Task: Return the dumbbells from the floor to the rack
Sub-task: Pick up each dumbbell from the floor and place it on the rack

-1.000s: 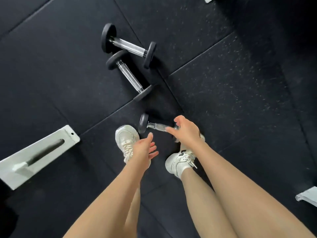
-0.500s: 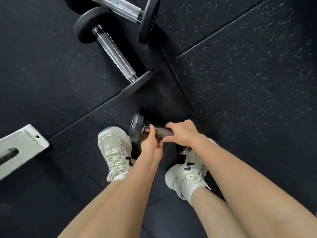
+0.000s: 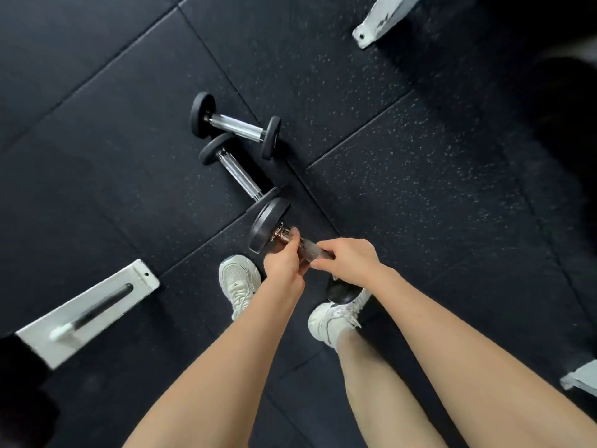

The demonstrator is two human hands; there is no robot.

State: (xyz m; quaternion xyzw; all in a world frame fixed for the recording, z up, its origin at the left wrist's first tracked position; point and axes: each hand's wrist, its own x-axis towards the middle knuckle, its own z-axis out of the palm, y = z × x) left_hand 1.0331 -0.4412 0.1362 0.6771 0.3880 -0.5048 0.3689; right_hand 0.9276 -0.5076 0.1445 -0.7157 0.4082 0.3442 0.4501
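Both hands, left grip (image 3: 284, 263) and right grip (image 3: 347, 263), clasp the dumbbell (image 3: 269, 226) handle above the shoes (image 3: 237, 279) (toes directly beneath); a slip would likely drop it there.

Black speckled rubber floor tiles (image 3: 420, 176); white metal feet (image 3: 381, 24)

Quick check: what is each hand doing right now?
Left hand: closed on the dumbbell handle.
Right hand: closed on the same handle.
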